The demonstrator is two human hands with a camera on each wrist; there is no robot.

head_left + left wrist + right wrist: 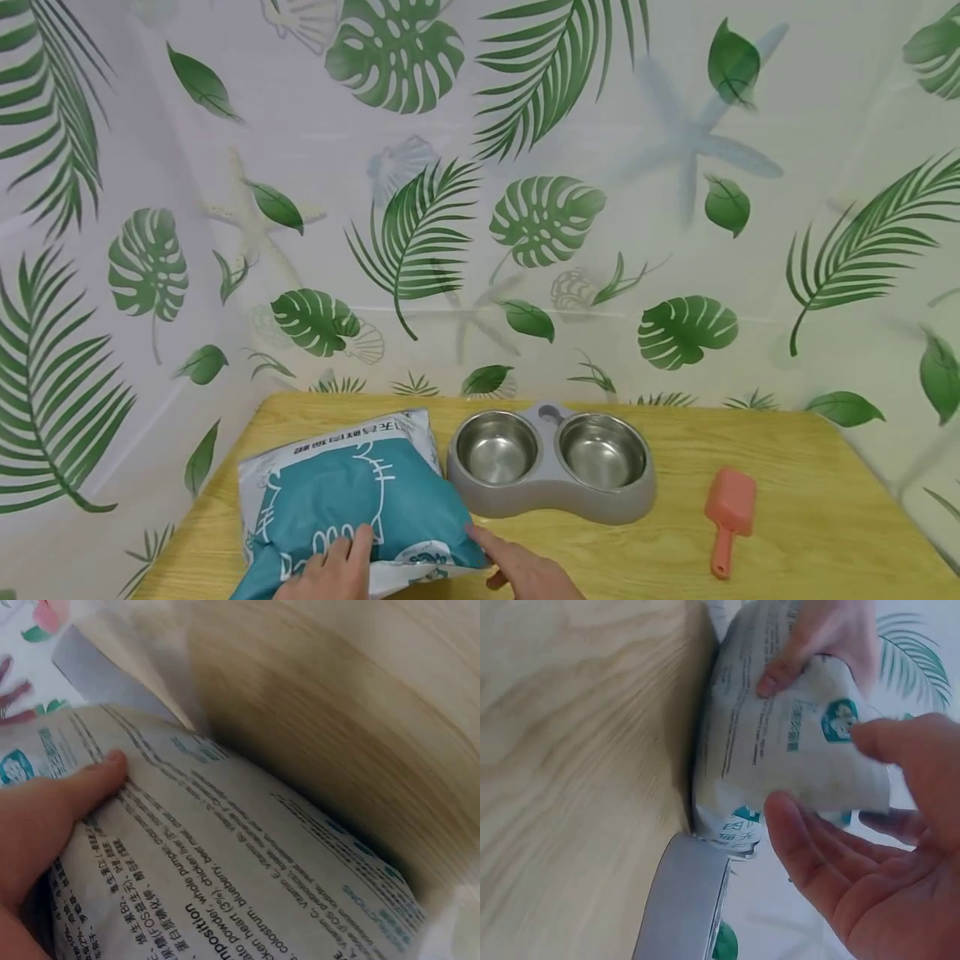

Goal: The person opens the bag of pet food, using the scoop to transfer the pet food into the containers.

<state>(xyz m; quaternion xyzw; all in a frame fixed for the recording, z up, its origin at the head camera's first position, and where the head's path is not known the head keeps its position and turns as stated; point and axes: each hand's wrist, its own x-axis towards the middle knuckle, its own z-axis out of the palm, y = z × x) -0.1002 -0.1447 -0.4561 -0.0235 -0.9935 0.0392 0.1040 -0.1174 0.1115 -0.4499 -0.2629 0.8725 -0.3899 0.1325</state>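
A teal-and-white cat food bag (330, 475) lies at the left of the table, its printed back showing in both wrist views. My left hand (333, 571) grips the bag's near edge, fingers over the teal front. The left thumb (101, 780) presses on the pale back with its lines of text. At the bag's right corner is my right hand (525, 571), a fingertip touching the teal side. In the right wrist view, the right hand's thumb and loosely bent fingers (802, 855) are spread around that corner.
A grey double bowl (551, 492) with two steel dishes stands right beside the bag. Farther right, a pink scoop (731, 504) lies on the wooden table (825, 500). A leaf-patterned cloth (480, 333) hangs behind and along the sides.
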